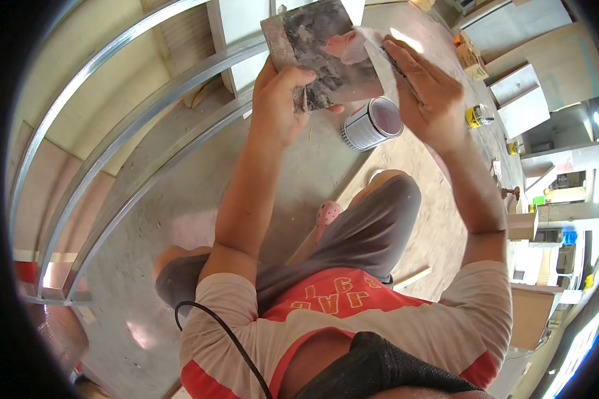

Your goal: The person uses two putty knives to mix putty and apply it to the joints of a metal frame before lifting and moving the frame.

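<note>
My left hand (283, 100) is closed around the lower left edge of a flat, dark board (313, 56) smeared with grey and black residue, thumb on its face. A lump of pinkish putty (343, 46) lies near the board's right side. In my right hand (429, 96) is a thin, pale scraper blade (387, 76), fingers pressed together along it. The blade is tilted beside the board's right edge, by the putty; its far part is hidden by my fingers. Just below the board, an open metal can (373, 124) stands on the floor.
Curved metal rails (123, 133) run along the left in front of wooden panels. A wooden board (412, 219) lies on the floor under my bent leg. To the right are a yellow can (479, 116), a cardboard box (471, 61) and white panels (520, 100).
</note>
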Available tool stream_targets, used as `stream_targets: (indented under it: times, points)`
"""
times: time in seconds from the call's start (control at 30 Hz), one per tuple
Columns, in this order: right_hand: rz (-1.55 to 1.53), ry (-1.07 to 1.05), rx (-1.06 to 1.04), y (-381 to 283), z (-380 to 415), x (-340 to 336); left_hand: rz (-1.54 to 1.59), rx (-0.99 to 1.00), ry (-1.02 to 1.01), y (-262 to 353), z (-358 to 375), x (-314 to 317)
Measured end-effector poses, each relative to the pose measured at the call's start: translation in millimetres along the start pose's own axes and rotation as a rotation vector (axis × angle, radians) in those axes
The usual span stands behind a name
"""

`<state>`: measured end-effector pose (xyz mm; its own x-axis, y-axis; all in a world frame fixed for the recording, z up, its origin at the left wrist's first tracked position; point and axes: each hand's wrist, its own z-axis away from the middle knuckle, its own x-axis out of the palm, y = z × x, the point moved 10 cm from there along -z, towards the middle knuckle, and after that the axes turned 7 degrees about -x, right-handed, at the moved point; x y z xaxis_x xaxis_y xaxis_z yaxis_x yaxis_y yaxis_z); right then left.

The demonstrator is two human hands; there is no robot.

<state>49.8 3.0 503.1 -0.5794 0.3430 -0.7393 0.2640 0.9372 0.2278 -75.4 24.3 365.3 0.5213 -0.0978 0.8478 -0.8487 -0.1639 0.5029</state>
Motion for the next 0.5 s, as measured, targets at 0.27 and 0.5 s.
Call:
stream_targets:
  times: [0.27, 0.5]
  points:
    - [0.078, -0.134, -0.039, -2, 30, 30, 0.025, 0.17, -0.044, 17, 14, 7]
    - [-1.21, 0.533, 1.109, 60, 101, 19, -0.261, 0.462, 0.053, 42, 20, 0]
